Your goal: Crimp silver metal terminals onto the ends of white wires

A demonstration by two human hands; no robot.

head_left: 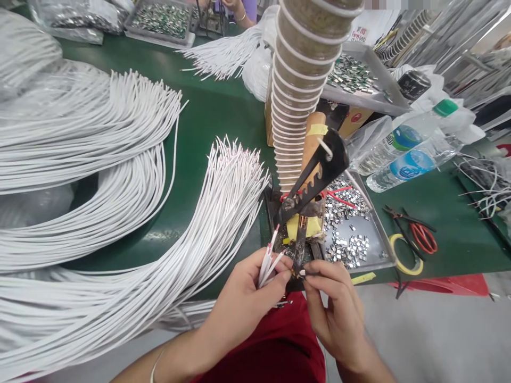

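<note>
My left hand is closed around a few thin white cables, their reddish tips pointing up between thumb and fingers. My right hand pinches a small piece with a whitish end; the fingers hide most of it, so its kind is unclear. Both sets of fingertips meet just under the dark tip of a soldering iron, fixed tip-down on a stand with a wooden handle and a black notched bracket. Left of it lies a large bundle of white cables.
A ribbed hose rises behind the iron. To the right are a tray of small metal connectors, pliers, scissors, yellow tape and water bottles. More cable bundles cover the left. Another person's arm shows at the back.
</note>
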